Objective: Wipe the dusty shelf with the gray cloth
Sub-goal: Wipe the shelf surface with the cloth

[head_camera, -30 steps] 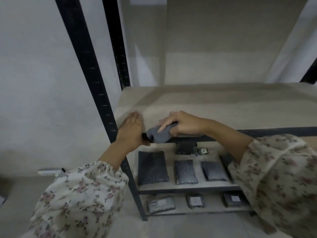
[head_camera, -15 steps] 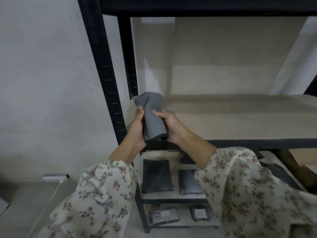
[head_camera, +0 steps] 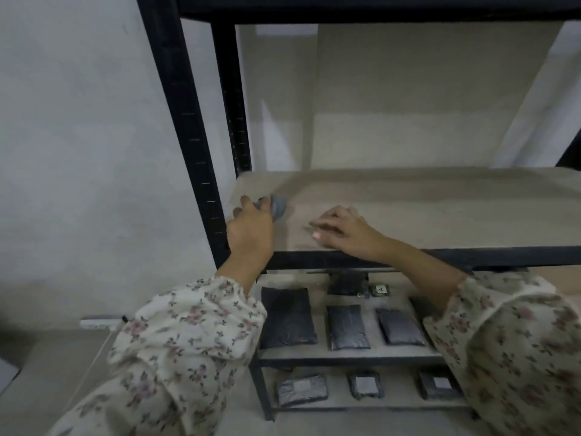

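The cloth (head_camera: 278, 208) is bunched under my left hand (head_camera: 251, 229), on the shelf (head_camera: 424, 215) near its left front corner. Most of it is hidden by my fingers and palm; only a rounded gray lump shows just beyond my knuckles, on their right side. Bunched as it is, I cannot tell its long axis or which way it points. My left hand is closed around the cloth, pressing it to the board, fingers curled over the top.

My right hand (head_camera: 342, 229) lies just right of the left, apart from the cloth, open and palm down, fingers spread and pointing left toward it. It is slightly blurred, so I cannot tell whether every fingertip touches the board. The wrist crosses the black front rail (head_camera: 471, 256).

The post (head_camera: 188, 136) stands just left of my left hand. My floral sleeves (head_camera: 195, 338) cover the lower corners of the view and cut off part of the lower tiers. Below my hands, dark packets (head_camera: 345, 325) lie flat in a row; one further right is half hidden behind my right sleeve. Smaller labelled packets (head_camera: 301, 388) sit on the lowest tier, their labels too small to read.
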The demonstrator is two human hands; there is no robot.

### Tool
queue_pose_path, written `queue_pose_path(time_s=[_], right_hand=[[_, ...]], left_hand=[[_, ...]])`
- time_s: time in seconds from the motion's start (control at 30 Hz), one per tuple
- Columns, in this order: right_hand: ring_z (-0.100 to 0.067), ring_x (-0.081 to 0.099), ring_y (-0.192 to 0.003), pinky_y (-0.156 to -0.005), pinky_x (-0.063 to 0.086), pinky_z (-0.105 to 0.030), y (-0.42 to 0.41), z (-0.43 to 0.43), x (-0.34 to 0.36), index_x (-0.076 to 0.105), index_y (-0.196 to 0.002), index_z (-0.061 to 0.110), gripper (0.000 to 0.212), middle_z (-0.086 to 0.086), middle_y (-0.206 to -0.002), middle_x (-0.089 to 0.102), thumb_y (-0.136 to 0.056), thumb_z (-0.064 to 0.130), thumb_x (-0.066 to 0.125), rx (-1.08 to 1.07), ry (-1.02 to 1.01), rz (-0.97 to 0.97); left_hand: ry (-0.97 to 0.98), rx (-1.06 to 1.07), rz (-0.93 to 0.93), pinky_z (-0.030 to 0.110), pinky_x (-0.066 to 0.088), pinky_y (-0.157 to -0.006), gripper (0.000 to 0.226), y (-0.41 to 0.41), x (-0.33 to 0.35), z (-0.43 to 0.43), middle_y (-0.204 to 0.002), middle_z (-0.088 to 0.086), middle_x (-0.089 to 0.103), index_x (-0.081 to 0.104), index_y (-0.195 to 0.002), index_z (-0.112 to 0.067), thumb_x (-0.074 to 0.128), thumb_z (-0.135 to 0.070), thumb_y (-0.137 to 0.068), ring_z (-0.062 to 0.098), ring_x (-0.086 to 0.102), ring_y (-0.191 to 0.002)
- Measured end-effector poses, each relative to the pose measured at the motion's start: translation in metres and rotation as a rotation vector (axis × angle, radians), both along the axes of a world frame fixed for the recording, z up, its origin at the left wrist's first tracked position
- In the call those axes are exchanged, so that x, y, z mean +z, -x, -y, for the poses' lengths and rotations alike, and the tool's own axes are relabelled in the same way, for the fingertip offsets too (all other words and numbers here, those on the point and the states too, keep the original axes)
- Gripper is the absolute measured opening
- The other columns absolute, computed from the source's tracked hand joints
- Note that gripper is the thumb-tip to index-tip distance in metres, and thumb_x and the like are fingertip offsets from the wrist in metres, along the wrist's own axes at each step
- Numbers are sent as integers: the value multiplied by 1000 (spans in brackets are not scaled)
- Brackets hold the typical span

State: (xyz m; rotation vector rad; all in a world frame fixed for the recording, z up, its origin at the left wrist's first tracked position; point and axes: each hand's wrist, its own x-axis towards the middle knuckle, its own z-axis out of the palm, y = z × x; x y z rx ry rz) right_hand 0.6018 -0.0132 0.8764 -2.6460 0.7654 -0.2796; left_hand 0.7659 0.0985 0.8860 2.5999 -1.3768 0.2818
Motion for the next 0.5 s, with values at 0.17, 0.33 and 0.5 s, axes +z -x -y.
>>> queue_pose_path(time_s=[0.17,0.33,0.5], right_hand=[[-21,11,-142,-114,13,-38,33,2,-13,13,-148,27,111,1,-157,13,-58,91,25,70,235,-204],[-24,10,-145,-117,11,-38,31,6,-28,5,-149,20,104,-6,-159,9,-72,70,55,93,425,-213],[-21,8,-146,-117,9,-35,32,10,-27,4,-149,20,101,-4,-159,5,-75,63,59,113,388,-190]], left_hand=[[-85,-12,50,44,47,-77,60,-3,-3,1,-129,20,40,23,-145,-10,49,-6,-91,37,53,-106],[31,-273,-93,41,46,-81,55,36,-11,-8,-132,15,39,24,-147,-20,45,-18,-96,35,56,-101],[177,-180,-29,38,42,-75,49,1,18,18,-124,13,47,30,-144,-31,44,-24,-98,32,55,-104]])
